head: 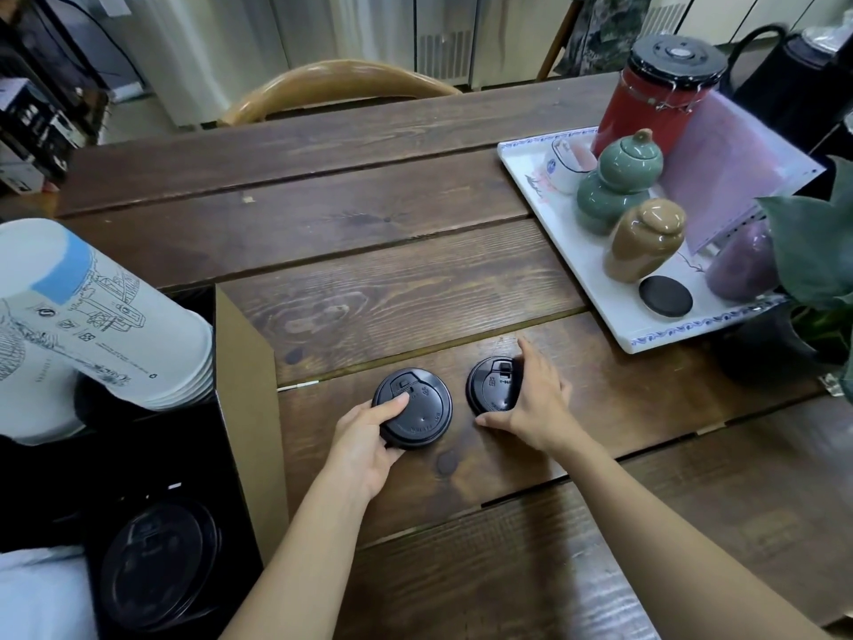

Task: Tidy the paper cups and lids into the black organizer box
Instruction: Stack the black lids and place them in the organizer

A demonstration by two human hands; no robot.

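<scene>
Not much here I can actually read. The lid under my left hand (364, 443), the left lid (417, 411), carries embossed marks and a curved line of raised letters near its front edge, too faint to make out. The right lid (494, 385) shows small raised characters beside its sip flap, also illegible. The stacked paper cups (97, 316) bear line drawings, tiny symbols including a recycling mark, and fine print I can't decipher.
</scene>
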